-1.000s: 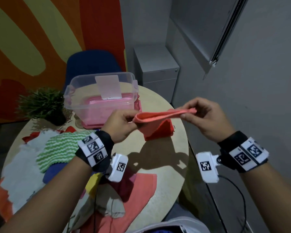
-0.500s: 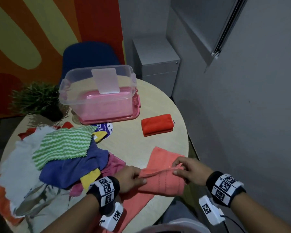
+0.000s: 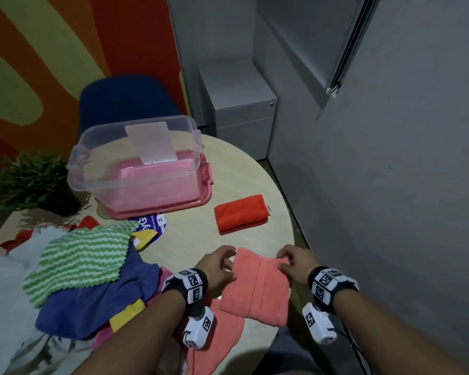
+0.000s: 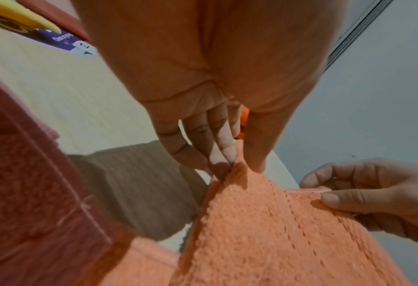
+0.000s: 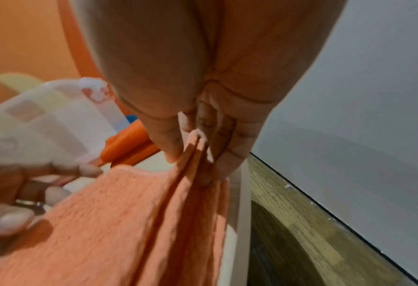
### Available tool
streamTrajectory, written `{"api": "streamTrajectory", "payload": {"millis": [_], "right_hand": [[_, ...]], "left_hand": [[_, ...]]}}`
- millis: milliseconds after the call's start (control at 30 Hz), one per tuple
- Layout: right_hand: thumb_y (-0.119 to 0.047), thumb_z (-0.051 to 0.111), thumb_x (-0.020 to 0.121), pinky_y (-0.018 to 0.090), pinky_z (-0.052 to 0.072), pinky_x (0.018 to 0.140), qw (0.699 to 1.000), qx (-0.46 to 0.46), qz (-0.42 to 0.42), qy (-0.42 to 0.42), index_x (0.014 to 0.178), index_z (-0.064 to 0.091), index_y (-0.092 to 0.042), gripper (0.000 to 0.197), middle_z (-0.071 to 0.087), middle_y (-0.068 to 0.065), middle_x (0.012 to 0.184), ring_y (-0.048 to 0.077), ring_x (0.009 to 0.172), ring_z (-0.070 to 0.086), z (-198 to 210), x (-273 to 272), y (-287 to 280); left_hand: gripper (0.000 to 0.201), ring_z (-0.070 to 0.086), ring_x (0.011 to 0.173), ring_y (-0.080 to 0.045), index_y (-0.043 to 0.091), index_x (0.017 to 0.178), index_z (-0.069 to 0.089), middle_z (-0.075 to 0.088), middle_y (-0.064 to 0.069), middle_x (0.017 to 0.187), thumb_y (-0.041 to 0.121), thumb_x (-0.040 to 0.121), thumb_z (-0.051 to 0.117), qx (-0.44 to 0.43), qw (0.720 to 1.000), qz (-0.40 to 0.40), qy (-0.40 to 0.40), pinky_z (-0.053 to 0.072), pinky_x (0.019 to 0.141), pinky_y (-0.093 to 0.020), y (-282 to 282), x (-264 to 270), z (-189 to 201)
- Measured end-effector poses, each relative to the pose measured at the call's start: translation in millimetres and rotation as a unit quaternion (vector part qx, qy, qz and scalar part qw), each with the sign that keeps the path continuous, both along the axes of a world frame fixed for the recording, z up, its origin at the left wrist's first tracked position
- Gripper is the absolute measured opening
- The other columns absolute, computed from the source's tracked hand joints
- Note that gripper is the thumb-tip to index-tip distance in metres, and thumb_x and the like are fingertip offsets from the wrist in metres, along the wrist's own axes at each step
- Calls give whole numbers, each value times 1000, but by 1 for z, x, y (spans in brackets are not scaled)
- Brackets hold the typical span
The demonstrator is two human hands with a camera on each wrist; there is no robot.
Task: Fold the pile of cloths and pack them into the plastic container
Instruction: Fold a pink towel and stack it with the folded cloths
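A salmon cloth (image 3: pixel 255 289) lies folded on the near edge of the round table (image 3: pixel 190 239). My left hand (image 3: pixel 229 259) pinches its far left corner, thumb against fingers (image 4: pixel 227 154), with the salmon cloth (image 4: pixel 276 232) spreading toward the camera. My right hand (image 3: pixel 283 262) pinches the far right corner, where the doubled layers of the salmon cloth (image 5: pixel 129 222) run between thumb and fingers (image 5: pixel 227 154). The clear plastic container (image 3: pixel 136 158) stands at the back on a pink lid. A folded orange-red cloth (image 3: pixel 241 213) lies to its right.
The unfolded pile sits at the left: a green striped cloth (image 3: pixel 79 261), a blue cloth (image 3: pixel 100 296), a white cloth (image 3: pixel 8 293) and yellow pieces. Another salmon cloth (image 3: pixel 214 336) lies under my left wrist. A potted plant (image 3: pixel 30 180) and a blue chair (image 3: pixel 125 101) stand behind; a grey wall runs along the right.
Both hands brought the salmon cloth down from the air in front of the container to the table's near edge, and it now lies folded flat there.
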State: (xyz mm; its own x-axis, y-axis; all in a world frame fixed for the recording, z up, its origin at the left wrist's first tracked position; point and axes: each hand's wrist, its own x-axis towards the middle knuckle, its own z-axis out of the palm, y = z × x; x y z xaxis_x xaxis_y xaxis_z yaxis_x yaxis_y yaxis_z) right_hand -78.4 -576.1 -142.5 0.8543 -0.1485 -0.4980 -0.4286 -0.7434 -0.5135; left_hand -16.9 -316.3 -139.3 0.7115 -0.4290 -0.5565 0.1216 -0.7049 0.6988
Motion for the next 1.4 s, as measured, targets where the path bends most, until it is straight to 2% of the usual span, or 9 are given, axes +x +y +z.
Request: {"api": "streamTrajectory", "payload": {"millis": [233, 400, 533, 667, 800, 900, 967, 1067, 1400], "right_hand": [[-28, 70, 87, 29, 46, 99, 996, -74, 37, -37, 122, 56, -27, 37, 51, -6, 123, 11, 107, 50, 3, -9, 14], [-51, 68, 81, 24, 42, 95, 977, -46, 200, -57, 105, 51, -42, 31, 40, -22, 113, 2, 105, 41, 22, -55, 23], [-72, 64, 68, 38, 34, 111, 952, -59, 299, 5, 122, 47, -44, 64, 37, -20, 130, 12, 120, 39, 4, -80, 23], [-57, 67, 73, 49, 5, 123, 928, -117, 354, -17, 124, 48, -37, 58, 29, -8, 141, 15, 129, 37, -8, -77, 29], [-29, 65, 78, 46, 7, 121, 928, -121, 350, -49, 110, 51, -30, 35, 33, -6, 136, 14, 122, 42, -5, -65, 34], [-29, 61, 77, 32, 20, 112, 949, -72, 305, -32, 99, 50, -33, 25, 46, -10, 122, 8, 102, 45, 4, -57, 35], [-31, 57, 83, 27, 42, 93, 972, -22, 231, -27, 95, 46, -39, 18, 57, -12, 102, 8, 90, 53, 11, -55, 32], [-27, 52, 96, 18, 40, 61, 991, 19, 133, -16, 101, 47, -33, 10, 61, -10, 86, 5, 76, 58, 14, -55, 23], [-30, 42, 104, 28, 47, 82, 999, -6, 19, -29, 120, 47, -25, 17, 63, 0, 110, 16, 95, 58, -2, -26, 24]], "left_hand": [[58, 64, 83, -15, 31, 128, 40, 58, 6, 102, 25, 81, 74, 60, 997, -28, -46, 54, 68, -30, 11, -9, -14], [49, 55, 81, -14, 31, 102, 38, 54, 7, 96, 44, 71, 74, 64, 988, -121, -65, 46, 68, -32, 37, -40, -15], [37, 51, 98, -21, 29, 104, 45, 48, 5, 108, 16, 73, 60, 168, 931, -273, -173, 40, 74, -33, 70, -61, -27], [39, 49, 109, -23, 30, 111, 47, 44, 4, 117, 23, 75, 60, 232, 917, -253, -205, 34, 79, -35, 78, -64, -15], [65, 45, 115, -23, 31, 128, 37, 32, 2, 134, 41, 75, 73, 192, 905, -263, -273, 44, 95, -43, 53, -66, -4], [46, 42, 120, -26, 29, 127, 48, 34, -1, 139, 35, 84, 63, 169, 875, -313, -328, 41, 96, -43, 37, -66, -5], [33, 44, 119, -23, 27, 123, 55, 43, 3, 135, 36, 92, 52, 152, 885, -293, -327, 41, 95, -40, 34, -64, -10], [31, 54, 107, -22, 21, 114, 61, 61, 2, 118, 41, 98, 44, 77, 955, -178, -225, 41, 86, -35, 36, -60, -15], [33, 61, 96, -30, 14, 111, 51, 66, -13, 108, 42, 104, 34, 99, 990, -16, -95, 42, 75, -33, 11, -26, -23]]}}
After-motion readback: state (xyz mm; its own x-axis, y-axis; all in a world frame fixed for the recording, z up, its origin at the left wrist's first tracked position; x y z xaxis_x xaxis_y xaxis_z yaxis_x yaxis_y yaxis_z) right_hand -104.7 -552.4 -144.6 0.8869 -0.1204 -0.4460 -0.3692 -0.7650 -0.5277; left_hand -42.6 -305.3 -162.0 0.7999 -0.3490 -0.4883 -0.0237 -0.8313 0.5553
